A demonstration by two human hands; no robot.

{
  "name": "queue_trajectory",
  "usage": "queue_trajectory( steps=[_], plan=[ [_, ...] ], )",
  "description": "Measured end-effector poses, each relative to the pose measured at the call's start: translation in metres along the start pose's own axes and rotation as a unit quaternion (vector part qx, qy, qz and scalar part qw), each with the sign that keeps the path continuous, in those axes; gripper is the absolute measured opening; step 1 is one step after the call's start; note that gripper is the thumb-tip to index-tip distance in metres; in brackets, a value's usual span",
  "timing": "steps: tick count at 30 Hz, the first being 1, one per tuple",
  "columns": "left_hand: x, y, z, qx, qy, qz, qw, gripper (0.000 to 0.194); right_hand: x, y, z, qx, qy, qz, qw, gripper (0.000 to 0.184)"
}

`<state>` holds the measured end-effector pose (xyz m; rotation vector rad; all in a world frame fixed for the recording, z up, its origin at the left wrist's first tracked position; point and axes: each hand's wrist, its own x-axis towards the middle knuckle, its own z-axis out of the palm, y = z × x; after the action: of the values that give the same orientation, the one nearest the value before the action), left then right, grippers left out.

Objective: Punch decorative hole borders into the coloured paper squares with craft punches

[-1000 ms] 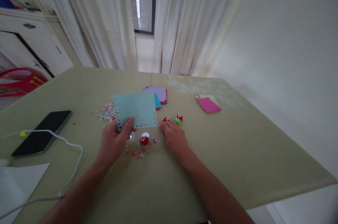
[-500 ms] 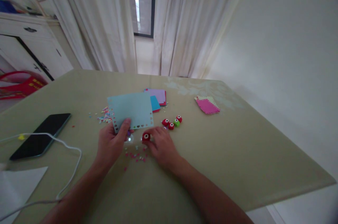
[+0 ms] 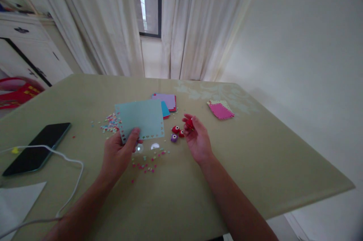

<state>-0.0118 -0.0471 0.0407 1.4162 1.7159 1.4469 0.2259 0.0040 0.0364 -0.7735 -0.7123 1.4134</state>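
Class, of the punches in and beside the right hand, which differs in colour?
The purple punch, left of the right hand; the two punches beside it and the held punch are red.

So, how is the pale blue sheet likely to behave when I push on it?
The pale blue sheet is probably fairly stiff, as it spreads flat from the left hand. It looks thin, so likely light. The holes along its edges may tear first.

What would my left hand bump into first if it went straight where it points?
Probably the coloured cards, just beyond the pale blue sheet your left hand holds. The sheet's height is unclear, so it might pass over them.
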Motion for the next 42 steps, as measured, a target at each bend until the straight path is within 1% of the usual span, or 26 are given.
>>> queue_trajectory(
  steps=[3,6,10,13,15,17,19,22,25,29,34,38,42],
  plan=[
    [0.0,-0.002,0.001,0.007,-0.009,0.012,1.0,0.037,0.003,-0.005,-0.004,-0.008,0.023,-0.01,1.0,0.037],
    [0.0,-0.003,0.002,0.004,-0.02,0.012,1.0,0.036,0.006,-0.004,-0.006,-0.003,0.053,-0.026,0.998,0.037],
    [-0.001,-0.003,0.003,0.0,-0.022,0.009,1.0,0.035,0.011,-0.001,-0.009,0.005,0.091,-0.072,0.993,0.031],
    [-0.002,-0.003,0.004,0.004,-0.018,0.014,1.0,0.036,0.011,-0.001,-0.009,-0.031,0.099,-0.106,0.989,0.029],
    [-0.002,-0.003,0.003,0.009,-0.019,0.017,1.0,0.037,0.01,-0.001,-0.007,-0.065,0.087,-0.116,0.987,0.033],
    [-0.003,-0.003,0.003,0.014,-0.022,0.018,0.999,0.038,0.006,0.001,-0.004,-0.077,0.065,-0.109,0.989,0.039],
    [-0.003,-0.004,0.003,0.022,-0.026,0.019,0.999,0.039,0.003,0.003,0.0,-0.068,0.039,-0.076,0.994,0.042],
    [-0.003,-0.005,0.004,0.029,-0.026,0.026,0.999,0.039,-0.002,0.006,0.003,-0.045,-0.014,-0.01,0.999,0.038],
    [-0.003,-0.003,0.004,0.036,-0.024,0.029,0.999,0.038,-0.006,0.006,0.006,-0.024,-0.05,0.018,0.998,0.037],
    [-0.005,-0.001,0.005,0.044,-0.029,0.038,0.998,0.038,-0.01,0.004,0.009,-0.034,-0.061,0.038,0.997,0.041],
    [-0.005,0.001,0.006,0.041,-0.035,0.041,0.998,0.038,-0.011,0.004,0.01,-0.054,-0.063,0.011,0.996,0.037],
    [-0.005,0.001,0.006,0.044,-0.034,0.036,0.998,0.037,-0.01,0.006,0.008,-0.065,-0.069,0.035,0.995,0.039],
    [-0.006,0.0,0.007,0.046,-0.036,0.04,0.997,0.039,-0.01,0.007,0.007,-0.06,-0.074,0.041,0.995,0.041]
  ],
)
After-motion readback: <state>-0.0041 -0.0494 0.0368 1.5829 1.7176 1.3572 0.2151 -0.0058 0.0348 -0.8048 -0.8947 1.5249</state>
